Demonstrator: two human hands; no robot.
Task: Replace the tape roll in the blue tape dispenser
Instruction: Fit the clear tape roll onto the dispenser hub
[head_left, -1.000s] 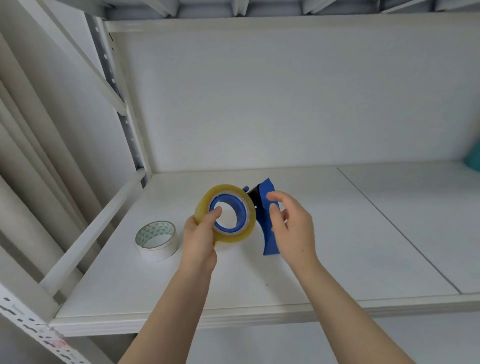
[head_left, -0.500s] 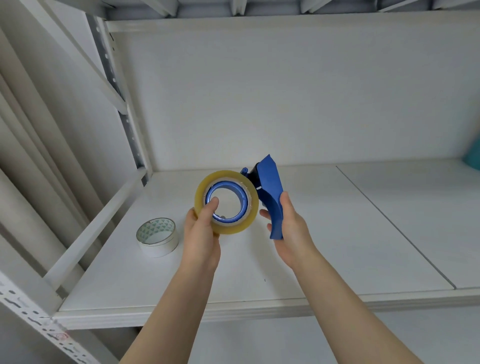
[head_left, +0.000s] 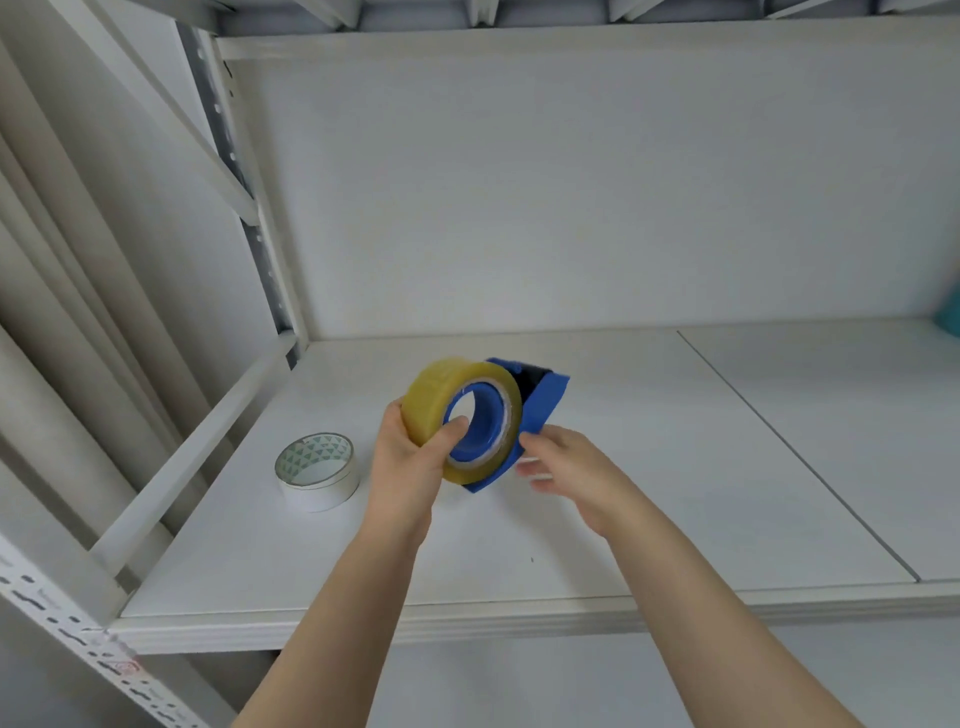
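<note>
While the yellow tape roll (head_left: 441, 400) sits on the hub of the blue tape dispenser (head_left: 548, 402), the step in hand is judged to be removal of the mounted roll. Seating it cannot be ruled out, but a second roll lying on the shelf (head_left: 675, 493) makes removal the likelier reading. Roll and dispenser are held up together above the middle of the shelf. The roll's open face is turned toward the near side, and the dispenser's plate is behind it to the right.

Left grip (head_left: 410, 457): holding the yellow roll, with fingers wrapped over the outer tape surface and the thumb laid across the near face toward the blue core.

Right grip (head_left: 566, 462): at the near right edge of the dispenser, thumb against the blue plate. The fingers are blurred, so it cannot be told whether they clamp the plate or only touch it.

Second roll (head_left: 317, 470): white with a green printed core, lying flat on the shelf just left of the left grip and apart from it.

The next move calls for the right grip to fix the dispenser firmly while the left grip draws the roll straight off along the hub axis. A skewed pull may bind the core on the hub.
</note>
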